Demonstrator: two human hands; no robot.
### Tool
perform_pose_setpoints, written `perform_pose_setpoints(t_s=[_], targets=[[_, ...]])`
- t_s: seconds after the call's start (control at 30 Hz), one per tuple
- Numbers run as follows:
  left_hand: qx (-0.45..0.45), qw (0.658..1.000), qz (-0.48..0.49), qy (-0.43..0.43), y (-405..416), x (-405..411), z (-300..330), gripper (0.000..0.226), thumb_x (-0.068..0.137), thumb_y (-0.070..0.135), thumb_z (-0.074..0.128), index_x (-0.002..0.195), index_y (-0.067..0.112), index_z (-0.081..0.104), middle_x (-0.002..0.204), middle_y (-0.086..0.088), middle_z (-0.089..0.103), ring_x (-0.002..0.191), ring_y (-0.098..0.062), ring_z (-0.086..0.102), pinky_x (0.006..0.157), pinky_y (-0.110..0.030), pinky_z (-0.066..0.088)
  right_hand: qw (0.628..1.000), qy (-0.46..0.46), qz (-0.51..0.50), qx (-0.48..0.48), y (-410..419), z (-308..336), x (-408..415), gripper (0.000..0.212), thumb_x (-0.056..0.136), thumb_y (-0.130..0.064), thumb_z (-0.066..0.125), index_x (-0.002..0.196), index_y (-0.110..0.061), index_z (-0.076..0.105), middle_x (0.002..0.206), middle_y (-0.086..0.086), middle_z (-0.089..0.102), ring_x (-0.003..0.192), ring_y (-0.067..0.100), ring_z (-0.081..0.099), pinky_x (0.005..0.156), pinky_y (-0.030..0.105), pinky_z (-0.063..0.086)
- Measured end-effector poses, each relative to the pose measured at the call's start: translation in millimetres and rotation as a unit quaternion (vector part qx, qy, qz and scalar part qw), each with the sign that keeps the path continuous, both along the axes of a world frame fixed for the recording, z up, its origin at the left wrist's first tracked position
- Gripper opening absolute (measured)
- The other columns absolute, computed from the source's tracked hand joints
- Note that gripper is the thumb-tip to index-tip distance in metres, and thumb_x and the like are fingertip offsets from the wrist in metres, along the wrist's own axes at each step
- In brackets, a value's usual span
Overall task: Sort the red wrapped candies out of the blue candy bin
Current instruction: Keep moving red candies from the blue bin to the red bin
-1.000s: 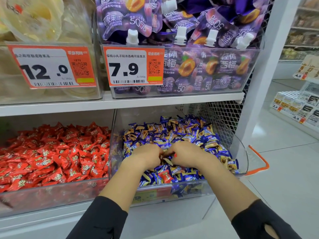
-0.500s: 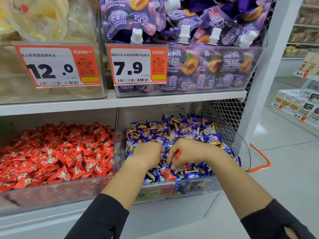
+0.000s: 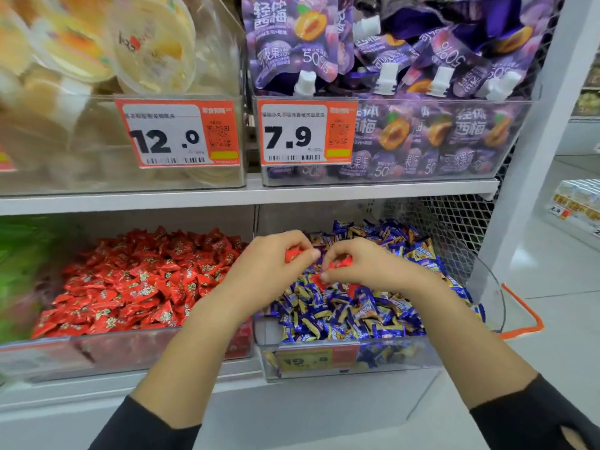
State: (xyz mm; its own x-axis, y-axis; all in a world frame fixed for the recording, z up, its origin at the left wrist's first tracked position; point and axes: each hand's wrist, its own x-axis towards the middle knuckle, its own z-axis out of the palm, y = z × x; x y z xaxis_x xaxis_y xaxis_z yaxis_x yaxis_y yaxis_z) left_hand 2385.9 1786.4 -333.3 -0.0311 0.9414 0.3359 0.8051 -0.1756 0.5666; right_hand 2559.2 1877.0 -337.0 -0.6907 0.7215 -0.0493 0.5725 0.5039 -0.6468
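Red candies point(image 3: 293, 254) pinched by left hand point(image 3: 276, 261) and right hand point(image 3: 363, 266) above blue bin point(image 3: 406, 352).

Two white shelf boards are being seen, one above the other. The upper shelf point(image 3: 373, 189) is carrying two clear bins side by side — the left upper bin point(image 3: 97, 151) is holding pale yellow jelly cups, the right upper bin point(image 3: 506, 138) purple spouted pouches. An orange price tag marked 12.0 point(image 3: 180, 134) is being shown on the left one, a tag marked 7.9 point(image 3: 306, 131) on the right. The lower shelf point(image 3: 211, 389) is bearing two more clear bins, touching or nearly so — the red candy bin point(image 3: 48, 354) at the left, heaped with red wrapped candies, and the blue candy bin point(image 3: 399, 352) at the right, filled with blue-and-gold wrapped candies.
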Motion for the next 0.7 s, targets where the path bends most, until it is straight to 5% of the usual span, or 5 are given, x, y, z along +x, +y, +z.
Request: perform_pose_setpoints(t_s=[0.17,0.3,0.47,0.57,0.7], targets=[[-0.019,0.987,0.158,-0.015,-32,-84,-2,0.027,0.093,0.043,0.053,0.071,0.029,0.058,0.071,0.002,0.061,0.072,-0.018,0.056,0.069,-0.033,0.044,0.993,0.112,0.047,0.013,-39,17,-60,0.013,0.086,-0.033,0.069,0.083,-0.022,0.064,0.083,0.000,0.066,0.066,0.005,0.054,0.066,0.023,0.045],[-0.037,0.950,0.273,-0.144,-39,-126,-6,0.032,0.093,0.044,0.053,0.095,0.014,0.065,0.080,0.001,0.060,0.078,-0.019,0.055,0.067,-0.029,0.037,0.988,0.118,0.084,0.057,-60,19,-122,0.013,0.090,-0.030,0.064,0.086,-0.018,0.062,0.077,-0.013,0.057,0.061,-0.007,0.050,0.060,0.012,0.036],[-0.055,0.868,0.246,-0.427,-35,-141,-15,0.056,0.093,0.057,0.038,0.134,0.022,0.053,0.138,0.004,0.052,0.126,-0.020,0.049,0.111,-0.040,0.032,0.994,0.067,0.063,0.052,-50,11,-181,0.040,0.091,-0.040,0.060,0.127,-0.021,0.057,0.129,-0.001,0.059,0.119,0.016,0.052,0.099,0.028,0.041],[-0.058,0.906,0.220,-0.356,-36,-138,-13,0.056,0.094,0.053,0.044,0.137,0.018,0.050,0.140,0.001,0.050,0.130,-0.019,0.044,0.110,-0.034,0.029,0.993,0.043,0.085,0.074,-48,11,-172,0.047,0.094,-0.042,0.054,0.136,-0.023,0.050,0.138,-0.003,0.053,0.128,0.015,0.046,0.105,0.028,0.037],[-0.043,0.963,0.230,-0.136,-35,-123,-13,0.032,0.099,0.028,0.047,0.124,0.013,0.061,0.125,-0.004,0.062,0.119,-0.020,0.053,0.087,-0.021,0.033,0.990,0.039,0.061,0.120,-41,11,-125,0.025,0.095,-0.036,0.054,0.116,-0.030,0.064,0.116,-0.013,0.062,0.103,0.003,0.055,0.087,0.022,0.041]])
